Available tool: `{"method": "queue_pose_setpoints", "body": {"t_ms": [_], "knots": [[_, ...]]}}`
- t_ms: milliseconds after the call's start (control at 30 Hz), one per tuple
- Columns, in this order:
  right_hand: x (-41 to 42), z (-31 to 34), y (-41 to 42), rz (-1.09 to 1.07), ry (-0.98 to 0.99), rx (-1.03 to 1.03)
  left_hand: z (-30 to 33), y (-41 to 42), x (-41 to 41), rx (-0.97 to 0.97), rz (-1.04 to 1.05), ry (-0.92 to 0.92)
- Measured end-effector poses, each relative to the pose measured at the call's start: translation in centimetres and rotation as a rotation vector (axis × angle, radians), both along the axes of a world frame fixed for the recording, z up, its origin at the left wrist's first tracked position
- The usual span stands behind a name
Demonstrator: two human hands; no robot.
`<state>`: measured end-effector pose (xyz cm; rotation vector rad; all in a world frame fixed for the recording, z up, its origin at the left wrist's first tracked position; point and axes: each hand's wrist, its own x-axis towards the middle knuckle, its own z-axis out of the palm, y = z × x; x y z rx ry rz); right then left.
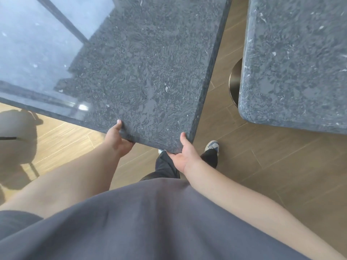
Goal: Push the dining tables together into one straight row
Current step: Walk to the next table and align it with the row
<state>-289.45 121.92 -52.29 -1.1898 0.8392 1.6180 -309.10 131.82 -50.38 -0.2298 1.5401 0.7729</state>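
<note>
While both hands grip near table | left hand, right hand fingers curled under edge

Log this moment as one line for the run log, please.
left hand: grips near table edge | right hand: grips same table's corner | second table: apart, floor gap between, not parallel | row: not yet formed

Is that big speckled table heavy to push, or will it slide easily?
Probably heavy: the gripped table has a thick, stone-looking top. It looks stiff, so it shouldn't bend. The left hand and right hand both hold its near edge, which suggests it needs real effort.
</note>
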Motion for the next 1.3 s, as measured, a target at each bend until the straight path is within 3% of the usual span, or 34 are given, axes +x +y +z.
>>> {"method": "queue_pose_setpoints", "body": {"t_ms": [233,567,767,933,1167,1300], "knots": [[6.0,0.3,0.4,0.114,-0.02,0.018,0.6,-0.8,5.2,-0.028,0.052,0.03],[17.5,1.4,2.4,0.115,-0.206,-0.04,-0.2,-1.8,16.6,-0.023,0.136,-0.143],[15.4,1.3,2.0,-0.057,-0.279,-0.073,-0.3,-1.4,14.9,-0.085,0.082,-0.304],[12.7,1.4,2.7,-0.241,-0.236,-0.083,0.0,-0.8,13.2,-0.176,-0.071,-0.316],[12.4,2.0,3.9,-0.126,-0.255,-0.124,0.7,-0.2,12.9,-0.212,-0.076,-0.319],[13.1,3.5,4.6,0.064,-0.233,-0.199,1.7,-0.6,13.6,-0.172,0.019,-0.328]]}}
